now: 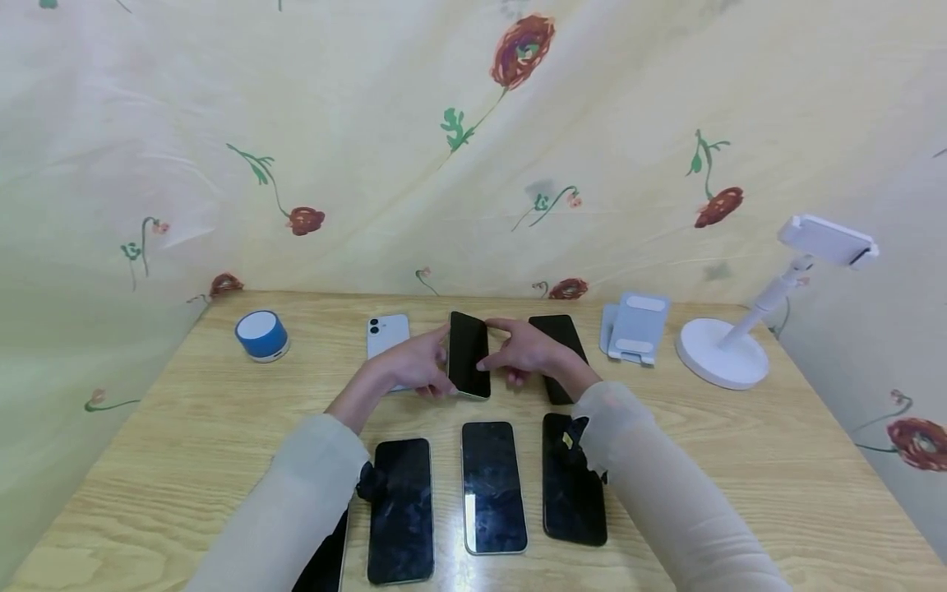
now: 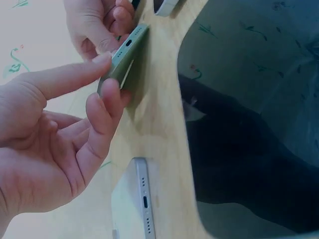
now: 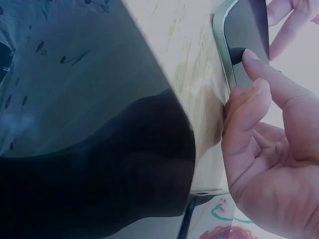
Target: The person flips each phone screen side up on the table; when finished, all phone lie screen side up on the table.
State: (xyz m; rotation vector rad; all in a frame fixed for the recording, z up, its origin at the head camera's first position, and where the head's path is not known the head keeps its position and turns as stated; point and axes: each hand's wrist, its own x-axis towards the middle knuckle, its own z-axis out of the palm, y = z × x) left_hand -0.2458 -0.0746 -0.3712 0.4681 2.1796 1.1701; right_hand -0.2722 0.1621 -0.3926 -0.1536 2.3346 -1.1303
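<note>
A smartphone with a dark screen and a pale green frame [image 1: 468, 349] is held up off the wood between two hands, tilted. Its charging-port edge [image 2: 128, 44] faces the left wrist camera. The left hand [image 1: 414, 362] pinches its left side, thumb along the lower edge and fingers behind. On the other side, the right hand [image 1: 527, 349] grips the right edge, with the thumb [image 3: 254, 62] on the screen and curled fingers beside the frame. A white smartphone [image 1: 386, 329] lies behind the left hand. Beneath the right wrist is a black smartphone [image 1: 558, 329], partly covered.
Several dark-screened phones lie nearer on the wooden table [image 1: 185, 427], including a middle one [image 1: 494, 485]; sleeves cover some. A blue cylindrical speaker [image 1: 262, 335] sits back left. At right stand a light blue folding phone stand [image 1: 639, 325] and a white round-based stand [image 1: 723, 353].
</note>
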